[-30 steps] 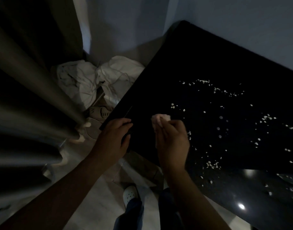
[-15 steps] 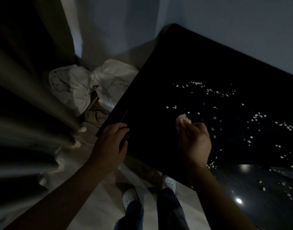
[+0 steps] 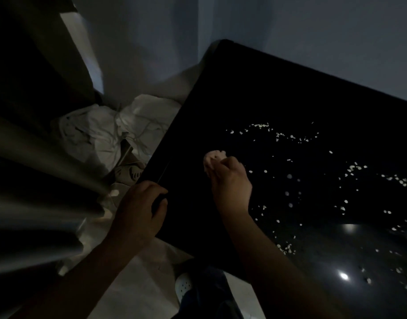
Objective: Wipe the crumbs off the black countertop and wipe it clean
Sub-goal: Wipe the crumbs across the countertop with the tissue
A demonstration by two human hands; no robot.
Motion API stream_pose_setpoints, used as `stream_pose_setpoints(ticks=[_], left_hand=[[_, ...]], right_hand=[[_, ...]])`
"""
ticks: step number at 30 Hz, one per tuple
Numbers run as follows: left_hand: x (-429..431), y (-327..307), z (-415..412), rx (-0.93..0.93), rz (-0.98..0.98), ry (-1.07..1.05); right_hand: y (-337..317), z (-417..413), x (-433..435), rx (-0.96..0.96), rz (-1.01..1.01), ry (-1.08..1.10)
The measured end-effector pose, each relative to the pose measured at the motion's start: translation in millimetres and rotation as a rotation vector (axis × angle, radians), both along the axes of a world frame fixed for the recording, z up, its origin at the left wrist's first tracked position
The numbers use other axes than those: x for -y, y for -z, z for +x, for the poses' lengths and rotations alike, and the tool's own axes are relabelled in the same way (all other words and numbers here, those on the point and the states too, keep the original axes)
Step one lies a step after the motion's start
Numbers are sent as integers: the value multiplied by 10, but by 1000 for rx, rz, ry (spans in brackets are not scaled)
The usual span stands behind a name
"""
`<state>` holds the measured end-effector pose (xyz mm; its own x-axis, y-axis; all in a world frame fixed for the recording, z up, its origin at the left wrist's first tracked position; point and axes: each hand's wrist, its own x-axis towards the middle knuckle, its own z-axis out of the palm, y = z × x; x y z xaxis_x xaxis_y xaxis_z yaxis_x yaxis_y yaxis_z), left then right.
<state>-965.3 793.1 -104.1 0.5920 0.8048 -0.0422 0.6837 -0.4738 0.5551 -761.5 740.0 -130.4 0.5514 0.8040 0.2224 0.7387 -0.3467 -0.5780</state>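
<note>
The black countertop (image 3: pixel 255 93) fills the right half of the view, its corner pointing toward me. Pale crumbs (image 3: pixel 290 135) lie scattered over its middle and right parts. My right hand (image 3: pixel 231 183) is over the counter's left part, closed around a small pinkish wad of cloth (image 3: pixel 211 157) that sticks out past the fingers. My left hand (image 3: pixel 140 210) grips the counter's left edge near the corner, with fingers curled over it.
White bags or cloths (image 3: pixel 110 132) lie piled on the floor left of the counter, next to a shoe (image 3: pixel 128 173). Grey curtain folds (image 3: pixel 36 180) hang at the far left. My white shoe (image 3: pixel 184 286) stands on the pale floor below. Walls close the back.
My right hand has carried the pink cloth from the counter's near edge farther onto the surface, toward the crumbs. My left hand stays on the edge.
</note>
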Motion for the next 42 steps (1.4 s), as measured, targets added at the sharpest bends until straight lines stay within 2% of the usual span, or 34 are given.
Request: stream_pose_setpoints(ticks=[4, 9, 16, 20, 24, 30, 34, 36, 39, 42], left_hand=[[-188, -51, 322, 12, -54, 35], [-445, -135, 830, 41, -88, 82], [-897, -51, 1111, -81, 25, 103], [-1155, -2, 1220, -169, 152, 187], [-1344, 50, 1219, -187, 165, 194], [-1439, 116, 1175, -133, 190, 255], [-1449, 118, 1165, -99, 188, 277], [-1466, 106, 1166, -120, 189, 297], [-1533, 87, 1181, -105, 150, 329], [-1593, 88, 1215, -74, 145, 351]], right_hand=[[8, 358, 390, -82, 21, 155], [-305, 436, 543, -184, 134, 136], [-328, 438, -2, -288, 222, 155], [-314, 460, -393, -259, 267, 189], [-176, 404, -718, -339, 313, 208], [21, 401, -826, -70, 93, 247], [56, 748, -487, -19, 64, 560], [-29, 819, -368, -33, 94, 647], [-204, 699, -501, -51, 198, 548], [-227, 566, -859, -52, 189, 415]])
